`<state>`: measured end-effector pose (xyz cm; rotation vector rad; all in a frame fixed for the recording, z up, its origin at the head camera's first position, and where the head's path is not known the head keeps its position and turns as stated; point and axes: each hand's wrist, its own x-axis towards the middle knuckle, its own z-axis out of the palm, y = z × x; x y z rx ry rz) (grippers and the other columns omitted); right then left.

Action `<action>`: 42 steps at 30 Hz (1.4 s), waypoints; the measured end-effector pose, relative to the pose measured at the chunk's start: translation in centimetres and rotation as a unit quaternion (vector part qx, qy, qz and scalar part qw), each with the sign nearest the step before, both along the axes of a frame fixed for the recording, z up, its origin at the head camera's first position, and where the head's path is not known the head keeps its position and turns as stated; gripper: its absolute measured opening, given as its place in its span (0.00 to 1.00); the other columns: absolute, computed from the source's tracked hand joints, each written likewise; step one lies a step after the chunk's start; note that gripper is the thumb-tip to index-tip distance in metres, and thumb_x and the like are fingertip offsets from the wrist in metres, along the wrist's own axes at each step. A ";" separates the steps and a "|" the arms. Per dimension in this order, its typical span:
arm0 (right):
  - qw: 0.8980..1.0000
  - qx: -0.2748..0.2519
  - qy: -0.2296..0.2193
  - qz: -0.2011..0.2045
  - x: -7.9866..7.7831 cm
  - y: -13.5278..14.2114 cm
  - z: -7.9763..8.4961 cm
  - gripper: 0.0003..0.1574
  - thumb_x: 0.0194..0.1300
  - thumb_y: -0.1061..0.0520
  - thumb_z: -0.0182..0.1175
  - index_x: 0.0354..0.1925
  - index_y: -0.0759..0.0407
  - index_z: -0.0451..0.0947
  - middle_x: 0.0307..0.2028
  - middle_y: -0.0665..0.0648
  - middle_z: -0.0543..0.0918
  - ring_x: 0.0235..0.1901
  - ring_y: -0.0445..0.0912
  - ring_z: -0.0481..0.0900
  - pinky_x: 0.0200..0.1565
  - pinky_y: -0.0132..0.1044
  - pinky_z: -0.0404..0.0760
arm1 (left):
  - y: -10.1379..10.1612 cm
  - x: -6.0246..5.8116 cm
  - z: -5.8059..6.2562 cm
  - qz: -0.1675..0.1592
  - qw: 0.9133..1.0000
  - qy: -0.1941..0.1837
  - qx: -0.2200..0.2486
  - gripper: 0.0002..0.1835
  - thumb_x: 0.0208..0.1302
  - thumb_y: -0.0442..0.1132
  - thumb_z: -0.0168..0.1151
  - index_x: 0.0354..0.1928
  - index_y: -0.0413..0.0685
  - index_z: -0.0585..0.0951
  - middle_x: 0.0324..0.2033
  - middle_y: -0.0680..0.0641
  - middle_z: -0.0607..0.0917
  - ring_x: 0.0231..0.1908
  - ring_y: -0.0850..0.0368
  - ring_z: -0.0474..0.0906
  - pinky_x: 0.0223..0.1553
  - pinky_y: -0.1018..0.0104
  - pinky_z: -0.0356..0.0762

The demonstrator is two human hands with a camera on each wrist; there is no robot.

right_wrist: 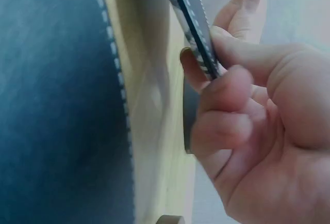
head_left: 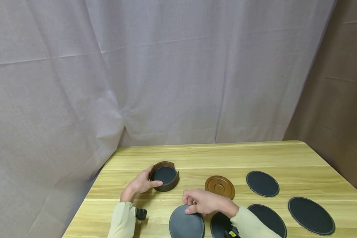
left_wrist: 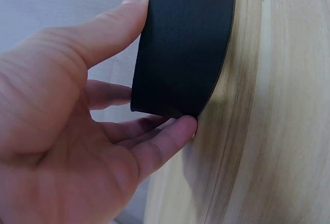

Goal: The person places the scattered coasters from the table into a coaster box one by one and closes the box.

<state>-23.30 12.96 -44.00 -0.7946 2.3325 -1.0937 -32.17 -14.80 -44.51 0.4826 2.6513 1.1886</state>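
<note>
My left hand [head_left: 141,183] grips the near left side of a dark brown round coaster holder [head_left: 169,187]. Its thumb lies over the rim, and the fingers bend round the holder's wall in the left wrist view. Inside the holder lies a black coaster [head_left: 164,174]; an opening in the wall faces right. My right hand [head_left: 206,201] pinches a round black leather coaster [head_left: 186,224] by its far edge, between thumb and curled fingers. In the right wrist view the held coaster [right_wrist: 193,22] appears edge-on, with pale stitching along its border.
A brown ringed disc [head_left: 219,187] lies beyond my right hand. Several black coasters are spread to the right: one at the back [head_left: 262,183], one far right [head_left: 311,215], others partly behind my right forearm. A grey curtain [head_left: 172,82] hangs behind the wooden table [head_left: 196,155].
</note>
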 end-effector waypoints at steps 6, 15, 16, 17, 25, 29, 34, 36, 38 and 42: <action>0.999 -0.029 0.020 -0.012 -0.5 0.1 -0.4 0.04 0.69 0.55 0.61 0.41 0.51 0.75 0.29 0.45 0.81 0.09 0.38 0.64 0.13 0.26 0.68 | 0.1 0.0 0.0 0.002 1.000 0.000 -0.005 0.50 0.60 0.47 0.70 0.76 0.37 0.52 0.71 0.32 0.63 0.71 0.37 0.60 0.70 0.42 0.60; 0.994 -0.042 0.100 0.001 -1.5 0.1 0.4 0.06 0.70 0.55 0.59 0.43 0.54 0.76 0.32 0.49 0.85 0.13 0.33 0.69 0.17 0.26 0.71 | -0.3 -0.1 -0.3 -0.001 1.000 0.008 -0.005 0.51 0.59 0.47 0.71 0.75 0.35 0.53 0.71 0.31 0.64 0.71 0.37 0.60 0.70 0.42 0.60; 0.994 -0.044 0.097 -0.001 -1.6 0.1 0.5 0.06 0.70 0.54 0.59 0.43 0.54 0.76 0.31 0.49 0.85 0.12 0.33 0.69 0.17 0.26 0.71 | -0.3 -0.1 -0.4 0.001 1.000 0.006 -0.002 0.51 0.59 0.47 0.71 0.76 0.36 0.53 0.70 0.32 0.65 0.71 0.37 0.60 0.70 0.42 0.60; 0.995 -0.044 0.094 -0.005 -1.7 0.0 0.6 0.05 0.70 0.54 0.59 0.43 0.53 0.76 0.31 0.48 0.85 0.12 0.33 0.68 0.17 0.26 0.71 | -0.4 -0.1 -0.4 0.000 1.000 0.007 0.000 0.51 0.59 0.47 0.71 0.75 0.35 0.53 0.70 0.32 0.65 0.71 0.37 0.61 0.70 0.42 0.60; 0.993 -0.056 0.100 -0.044 -2.7 -0.5 1.7 0.05 0.70 0.54 0.59 0.43 0.53 0.76 0.33 0.49 0.85 0.18 0.36 0.73 0.23 0.28 0.74 | -0.2 -0.1 -0.5 -0.009 1.000 0.010 0.014 0.51 0.59 0.46 0.71 0.75 0.34 0.53 0.70 0.31 0.65 0.70 0.37 0.62 0.69 0.41 0.61; 0.988 -0.061 0.133 -0.048 -3.3 -0.8 2.0 0.05 0.70 0.55 0.59 0.42 0.54 0.76 0.33 0.51 0.85 0.31 0.35 0.78 0.36 0.30 0.77 | -0.1 -0.2 -0.6 -0.007 1.000 0.014 0.006 0.50 0.60 0.46 0.71 0.75 0.34 0.53 0.70 0.31 0.65 0.70 0.37 0.63 0.69 0.41 0.61; 0.986 -0.076 0.134 -0.061 -3.9 -1.2 2.2 0.05 0.70 0.56 0.59 0.43 0.55 0.76 0.33 0.51 0.84 0.31 0.37 0.79 0.35 0.31 0.78 | 0.0 -0.1 -0.6 -0.006 1.000 0.019 -0.003 0.50 0.60 0.47 0.71 0.75 0.35 0.53 0.70 0.31 0.64 0.70 0.37 0.62 0.69 0.41 0.61; 0.986 -0.085 0.128 -0.066 -4.1 -1.4 2.3 0.06 0.70 0.56 0.59 0.43 0.56 0.76 0.32 0.52 0.84 0.28 0.37 0.78 0.30 0.30 0.77 | 0.1 -0.2 -0.5 -0.007 1.000 0.022 -0.006 0.50 0.59 0.47 0.71 0.75 0.34 0.54 0.70 0.30 0.64 0.70 0.36 0.62 0.69 0.42 0.61; 0.985 -0.098 0.121 -0.068 -4.3 -1.6 2.4 0.07 0.70 0.56 0.59 0.43 0.58 0.76 0.31 0.53 0.83 0.23 0.38 0.75 0.25 0.30 0.75 | 0.1 -0.2 -0.5 -0.007 1.000 0.022 -0.005 0.50 0.59 0.47 0.71 0.75 0.33 0.53 0.70 0.30 0.65 0.70 0.36 0.63 0.69 0.42 0.61; 0.984 -0.127 0.100 -0.079 -4.8 -2.0 2.8 0.08 0.71 0.56 0.58 0.44 0.59 0.75 0.29 0.54 0.82 0.13 0.39 0.68 0.16 0.29 0.69 | 0.1 -0.3 -0.5 -0.008 1.000 0.028 0.001 0.49 0.60 0.43 0.70 0.74 0.32 0.53 0.67 0.29 0.68 0.68 0.36 0.66 0.69 0.43 0.62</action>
